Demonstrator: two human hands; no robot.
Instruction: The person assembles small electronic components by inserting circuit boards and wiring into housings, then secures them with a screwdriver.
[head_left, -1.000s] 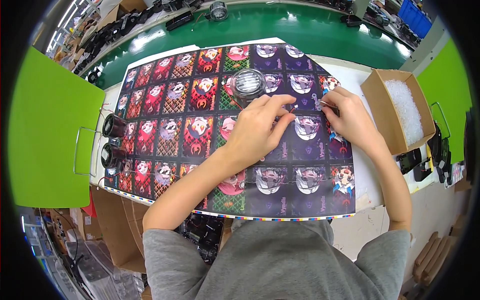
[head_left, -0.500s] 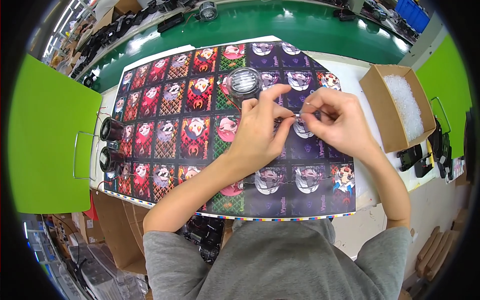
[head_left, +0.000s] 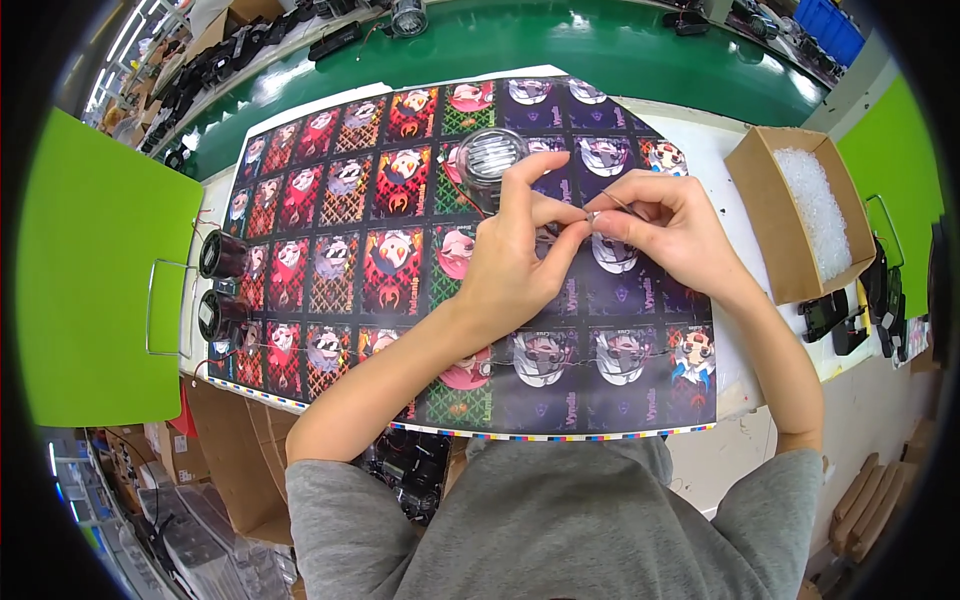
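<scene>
Over the right part of a printed sheet (head_left: 345,300), my two hands meet fingertip to fingertip. My left hand (head_left: 520,245) is closed in a thumb-and-index pinch on what looks like the end of a thin wire; little of it shows. Between thumb and fingers of my right hand (head_left: 665,225) runs a thin dark wire (head_left: 620,204). A tiny pale bit shows where the fingertips touch. Just beyond my left hand stands a round lamp (head_left: 492,158) with a clear ribbed lens. A red wire leaves its side and passes out of sight behind that hand.
An open cardboard box (head_left: 772,222) of small clear plastic pieces stands to the right, with black plastic parts (head_left: 826,315) beside it. Two dark cylinders (head_left: 222,255) with wires lie at the left edge. Green panels (head_left: 110,270) flank the table; a green bench (head_left: 520,45) lies beyond.
My right hand has turned and shifted slightly left, closing up against my left fingertips. My left hand keeps its pinch, nearly in place.
</scene>
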